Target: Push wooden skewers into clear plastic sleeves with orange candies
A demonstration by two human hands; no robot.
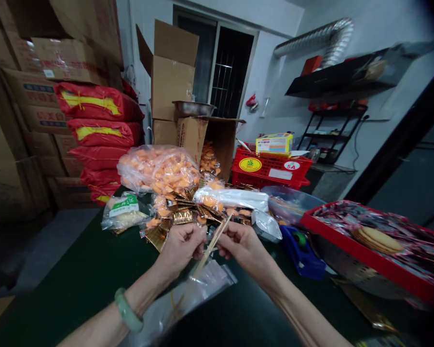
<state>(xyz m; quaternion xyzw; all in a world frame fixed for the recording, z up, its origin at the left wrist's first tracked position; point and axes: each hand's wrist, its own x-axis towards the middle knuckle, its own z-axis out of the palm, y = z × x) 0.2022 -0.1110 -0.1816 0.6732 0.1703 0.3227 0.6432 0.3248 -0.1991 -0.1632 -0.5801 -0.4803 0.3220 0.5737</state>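
My left hand (186, 243), with a green bangle (128, 311) on its wrist, is closed in a pinch above the dark green table; what its fingertips hold is too small to make out. My right hand (238, 241) is closed at the thin pale wooden sticks (214, 241), which slant between the hands. The sticks' lower part lies over or inside a clear plastic bag (202, 289). Just beyond my hands are gold packets (183, 217) and orange pieces (162, 207) in a pile.
Behind the pile sits a large clear bag of orange pieces (159, 168). At the right are a blue tape dispenser (305, 255) and a red-rimmed basket (369, 250) of packets. A red crate (267, 168) stands farther back. Red bundles (104, 132) are stacked at the left.
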